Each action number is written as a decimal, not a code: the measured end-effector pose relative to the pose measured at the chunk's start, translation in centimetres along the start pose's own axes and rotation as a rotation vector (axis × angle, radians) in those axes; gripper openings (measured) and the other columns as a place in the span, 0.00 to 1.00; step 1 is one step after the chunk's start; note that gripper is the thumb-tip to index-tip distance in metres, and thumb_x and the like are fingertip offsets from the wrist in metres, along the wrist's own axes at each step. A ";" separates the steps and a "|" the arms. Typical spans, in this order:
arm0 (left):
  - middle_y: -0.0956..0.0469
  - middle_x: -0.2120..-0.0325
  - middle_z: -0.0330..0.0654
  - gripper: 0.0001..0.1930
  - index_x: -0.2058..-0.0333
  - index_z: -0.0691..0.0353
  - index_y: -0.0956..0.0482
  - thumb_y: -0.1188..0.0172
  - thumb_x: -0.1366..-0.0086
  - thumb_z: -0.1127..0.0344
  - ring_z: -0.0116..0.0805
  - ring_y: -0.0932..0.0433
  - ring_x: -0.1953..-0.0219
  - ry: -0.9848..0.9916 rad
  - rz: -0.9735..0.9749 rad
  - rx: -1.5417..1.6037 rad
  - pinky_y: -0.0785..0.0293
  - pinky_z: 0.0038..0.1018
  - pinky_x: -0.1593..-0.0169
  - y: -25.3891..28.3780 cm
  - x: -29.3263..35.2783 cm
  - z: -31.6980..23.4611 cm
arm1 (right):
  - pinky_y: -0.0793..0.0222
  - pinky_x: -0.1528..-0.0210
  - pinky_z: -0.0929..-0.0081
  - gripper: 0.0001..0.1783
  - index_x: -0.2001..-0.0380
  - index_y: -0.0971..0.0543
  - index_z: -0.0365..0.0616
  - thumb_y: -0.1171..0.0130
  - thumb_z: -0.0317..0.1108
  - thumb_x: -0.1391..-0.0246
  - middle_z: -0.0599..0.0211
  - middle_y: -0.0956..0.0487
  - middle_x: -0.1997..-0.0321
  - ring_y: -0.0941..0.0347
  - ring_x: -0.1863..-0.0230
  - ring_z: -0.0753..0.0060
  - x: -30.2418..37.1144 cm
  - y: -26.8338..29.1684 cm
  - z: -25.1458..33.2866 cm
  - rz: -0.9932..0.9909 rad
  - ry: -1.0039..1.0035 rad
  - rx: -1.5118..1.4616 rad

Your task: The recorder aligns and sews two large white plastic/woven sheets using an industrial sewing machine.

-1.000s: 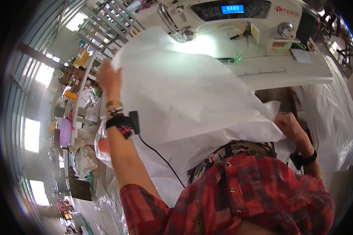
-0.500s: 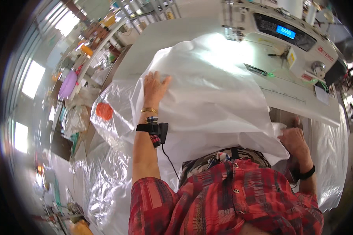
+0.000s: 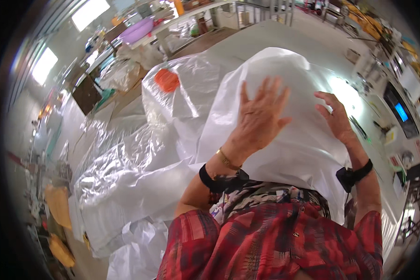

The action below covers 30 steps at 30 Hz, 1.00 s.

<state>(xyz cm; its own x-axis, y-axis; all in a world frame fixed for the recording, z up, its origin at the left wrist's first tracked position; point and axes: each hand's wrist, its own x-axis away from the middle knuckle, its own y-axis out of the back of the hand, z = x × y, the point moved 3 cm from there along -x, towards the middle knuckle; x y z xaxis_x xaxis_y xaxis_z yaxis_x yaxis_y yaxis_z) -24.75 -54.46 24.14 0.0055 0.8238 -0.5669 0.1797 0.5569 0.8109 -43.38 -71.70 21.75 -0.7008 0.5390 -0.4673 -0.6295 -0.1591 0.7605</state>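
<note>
White fabric sheet [image 3: 284, 140] spread in a rounded heap directly ahead of the body, over the lap and against the red plaid shirt [image 3: 275, 242]. Left hand [image 3: 259, 119] laid flat on the sheet's middle, fingers splayed and released, gripping nothing. Right hand [image 3: 333, 116] just beside it on the sheet's right slope, fingers loosely extended, palm down, also released. Black wrist straps [image 3: 212, 179] on both forearms, a gold bracelet [image 3: 226, 160] on the left.

To the left of the sheet, touching it, crinkled clear plastic bags [image 3: 126, 163] piled in a shiny heap, one bearing an orange round patch [image 3: 167, 80]. Farther off at upper left, a cluttered shelf with a purple basin [image 3: 136, 31]. At the right rim, a sewing machine with a blue lit display [image 3: 401, 112], well apart from both hands.
</note>
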 end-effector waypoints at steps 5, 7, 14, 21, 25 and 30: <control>0.41 0.37 0.55 0.40 0.37 0.66 0.42 0.39 0.41 0.48 0.56 0.44 0.35 0.495 0.014 0.048 0.46 0.62 0.40 -9.3 8.2 11.7 | 0.36 0.42 0.66 0.25 0.44 0.27 0.43 0.46 0.47 0.39 0.58 0.25 0.43 0.31 0.41 0.63 -7.8 -2.2 -2.1 0.145 -0.182 -0.137; 0.37 0.39 0.56 0.39 0.37 0.66 0.42 0.43 0.38 0.44 0.55 0.39 0.37 0.419 0.146 0.286 0.38 0.49 0.40 -15.3 11.6 12.2 | 0.37 0.41 0.66 0.26 0.44 0.27 0.43 0.47 0.49 0.38 0.58 0.26 0.42 0.32 0.40 0.63 -10.5 -5.3 -1.3 0.162 -0.128 -0.102; 0.19 0.58 0.53 0.13 0.60 0.69 0.20 0.44 0.36 0.65 0.49 0.20 0.57 0.404 0.045 1.076 0.26 0.32 0.51 -13.7 12.7 15.8 | 0.40 0.38 0.67 0.22 0.48 0.25 0.42 0.43 0.44 0.40 0.58 0.26 0.43 0.34 0.39 0.58 -12.6 -11.4 -5.2 0.085 0.048 0.197; 0.45 0.35 0.56 0.32 0.38 0.60 0.38 0.45 0.43 0.73 0.60 0.46 0.34 0.576 0.074 -0.249 0.50 0.53 0.35 -13.3 15.0 29.2 | 0.43 0.36 0.66 0.19 0.49 0.24 0.41 0.43 0.38 0.42 0.62 0.27 0.41 0.35 0.38 0.60 -12.9 -11.1 -4.9 0.096 0.054 0.210; 0.48 0.34 0.55 0.32 0.37 0.60 0.40 0.49 0.42 0.74 0.61 0.51 0.32 0.527 0.234 -0.438 0.53 0.57 0.34 -17.8 15.8 33.9 | 0.43 0.35 0.66 0.20 0.47 0.26 0.40 0.45 0.35 0.41 0.61 0.29 0.40 0.35 0.38 0.61 -12.9 -10.8 -4.6 0.139 0.008 0.191; 0.48 0.33 0.54 0.31 0.36 0.60 0.40 0.49 0.41 0.69 0.60 0.51 0.32 0.660 0.381 -0.325 0.52 0.57 0.34 -21.1 15.1 38.0 | 0.47 0.34 0.64 0.20 0.48 0.26 0.39 0.44 0.33 0.43 0.61 0.28 0.40 0.37 0.37 0.59 -12.4 -11.0 -4.9 0.125 -0.042 0.115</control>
<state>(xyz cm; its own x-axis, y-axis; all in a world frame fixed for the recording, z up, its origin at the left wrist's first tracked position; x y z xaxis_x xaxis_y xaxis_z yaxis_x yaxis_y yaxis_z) 8.97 -57.80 -7.03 -0.5881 0.7989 -0.1258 -0.0120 0.1469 0.9891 -29.39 -80.63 16.93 -0.7549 0.5554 -0.3487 -0.4943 -0.1324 0.8591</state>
